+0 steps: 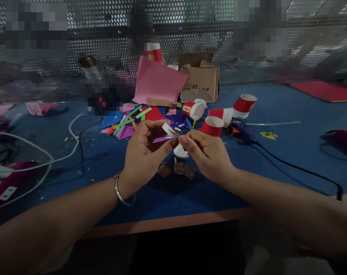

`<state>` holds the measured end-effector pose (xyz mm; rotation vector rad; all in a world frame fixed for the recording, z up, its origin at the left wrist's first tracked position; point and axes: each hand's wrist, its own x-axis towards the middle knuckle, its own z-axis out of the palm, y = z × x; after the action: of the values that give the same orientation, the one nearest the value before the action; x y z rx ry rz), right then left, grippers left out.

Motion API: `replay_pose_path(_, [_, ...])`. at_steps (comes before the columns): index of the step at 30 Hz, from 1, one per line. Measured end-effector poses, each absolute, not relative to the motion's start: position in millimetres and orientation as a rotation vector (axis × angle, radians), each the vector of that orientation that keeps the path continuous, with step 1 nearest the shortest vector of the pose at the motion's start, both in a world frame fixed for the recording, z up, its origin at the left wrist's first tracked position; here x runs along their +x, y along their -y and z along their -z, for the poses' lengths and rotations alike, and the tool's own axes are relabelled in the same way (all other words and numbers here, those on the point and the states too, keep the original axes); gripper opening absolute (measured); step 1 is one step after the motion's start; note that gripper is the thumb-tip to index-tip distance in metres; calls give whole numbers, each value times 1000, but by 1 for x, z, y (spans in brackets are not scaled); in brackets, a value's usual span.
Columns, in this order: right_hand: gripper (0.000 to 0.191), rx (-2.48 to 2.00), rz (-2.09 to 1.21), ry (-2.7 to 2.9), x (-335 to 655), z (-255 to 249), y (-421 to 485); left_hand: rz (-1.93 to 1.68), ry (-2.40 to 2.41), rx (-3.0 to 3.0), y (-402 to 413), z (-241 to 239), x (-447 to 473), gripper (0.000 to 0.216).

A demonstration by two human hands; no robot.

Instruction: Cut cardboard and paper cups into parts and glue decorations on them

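Above the middle of the table, my left hand [143, 154] pinches a small white paper strip [168, 130] between thumb and fingers. My right hand [209, 152] is closed close beside it, thumb against forefinger. From its fingertips a thin grey pointed thing [175, 133] reaches to the strip; its kind is too small to tell, and the rest is hidden in the hand. Beneath the hands lie a white round piece [181, 151] and brown scraps of corrugated cardboard [184, 170]. A red and white paper cup [212, 126] stands just behind my right hand.
Behind my hands lie coloured paper scraps [124, 124], a pink sheet [159, 80] and a cardboard box [200, 84]. More cups [244, 105] stand at right. A blue glue gun [244, 133] trails a black cord [294, 168]. White cables [51, 158] loop across the left side.
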<state>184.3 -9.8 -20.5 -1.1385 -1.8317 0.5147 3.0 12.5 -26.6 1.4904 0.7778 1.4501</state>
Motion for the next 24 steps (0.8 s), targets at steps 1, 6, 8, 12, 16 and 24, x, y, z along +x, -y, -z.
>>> replay_pose_path(1, [56,-1139,-505,1839,185,20,10,-1448,-788,1499,-12,26,3,52])
replay_pose_path(6, [56,-1140,-462,1849,185,20,10,-1452,-797,1516,-10,24,2,52])
replay_pose_path(8, [56,-1140,-447,1857,185,19,11,-1455,-804,1518,-9,24,2,52])
replay_pose_path(12, [58,-1133,-433,1871,186,18,11,-1463,-795,1521,-10,25,3,51])
replay_pose_path(16, [58,-1129,-445,1859,186,20,9,-1477,-789,1526,-9,25,3,50])
replay_pose_path(24, [61,-1131,-444,1783,190,16,1,-1446,-814,1556,-18,30,1,47])
